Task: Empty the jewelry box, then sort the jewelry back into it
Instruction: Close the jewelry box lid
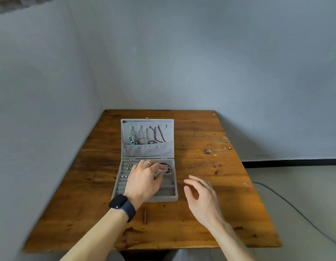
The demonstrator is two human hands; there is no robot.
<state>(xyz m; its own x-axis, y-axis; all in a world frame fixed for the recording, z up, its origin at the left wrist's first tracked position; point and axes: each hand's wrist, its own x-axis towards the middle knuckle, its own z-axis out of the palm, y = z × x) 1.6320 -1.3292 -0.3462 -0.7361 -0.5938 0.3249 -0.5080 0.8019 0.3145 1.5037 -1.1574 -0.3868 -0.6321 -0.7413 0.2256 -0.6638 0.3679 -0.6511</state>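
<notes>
Fig. 1. We see the left hand (144,178) reaching into the open jewelry box (147,150), fingertips at the red bracelet (168,166); whether they pinch it we cannot tell. The right hand (203,198) hovers beside the box above the surface (229,185), fingers spread, holding nothing.

jewelry box (147,150) on the table (88,204), loose chains (220,142) to its right.

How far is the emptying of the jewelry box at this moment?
Barely started: a few thin chains lie on the table. The left hand is in the jewelry box, at a red bracelet; the right hand hovers open. Necklaces in the lid and earrings are still inside.
</notes>
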